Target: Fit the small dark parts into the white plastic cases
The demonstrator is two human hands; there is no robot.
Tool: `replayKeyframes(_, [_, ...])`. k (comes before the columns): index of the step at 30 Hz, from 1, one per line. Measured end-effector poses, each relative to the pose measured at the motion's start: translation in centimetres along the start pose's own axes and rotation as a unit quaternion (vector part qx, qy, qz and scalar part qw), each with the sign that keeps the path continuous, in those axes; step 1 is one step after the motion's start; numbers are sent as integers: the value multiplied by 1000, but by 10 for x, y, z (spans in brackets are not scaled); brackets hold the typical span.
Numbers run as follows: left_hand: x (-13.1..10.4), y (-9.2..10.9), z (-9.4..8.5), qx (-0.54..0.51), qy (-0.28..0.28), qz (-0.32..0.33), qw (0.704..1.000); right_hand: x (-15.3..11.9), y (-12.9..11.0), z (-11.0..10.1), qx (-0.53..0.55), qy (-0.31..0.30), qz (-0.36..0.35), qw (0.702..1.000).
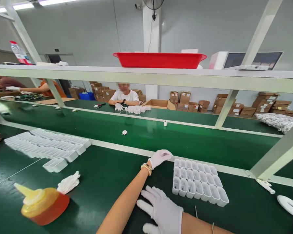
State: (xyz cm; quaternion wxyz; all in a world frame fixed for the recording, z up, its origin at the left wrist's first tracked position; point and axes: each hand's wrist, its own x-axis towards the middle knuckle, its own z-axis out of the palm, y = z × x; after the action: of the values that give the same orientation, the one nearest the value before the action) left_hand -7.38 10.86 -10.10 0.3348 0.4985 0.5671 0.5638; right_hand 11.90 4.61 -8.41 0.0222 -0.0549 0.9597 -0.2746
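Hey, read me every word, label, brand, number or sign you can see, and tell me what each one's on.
Nothing is legible here.
Red-and-white label on the clear bottle, upper shelf: too blurred.
Labels on the cardboard cartons along the back wall: too small.
Small dark sign above the doorway: too small.
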Motion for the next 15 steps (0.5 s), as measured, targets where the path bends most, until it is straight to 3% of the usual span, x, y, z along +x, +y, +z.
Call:
replayKeyframes(8, [-11,4,-4,32,-48,20,998,5,-3,-4,-20,-31,9,999])
replayKeyframes(12, [-5,0,-3,62,-93,27,993,10,0,-2,-79,-55,-11,995])
replayKeyframes(15, [-1,-5,1,91,-114,34,989,16,9,7,-147,-36,-33,988])
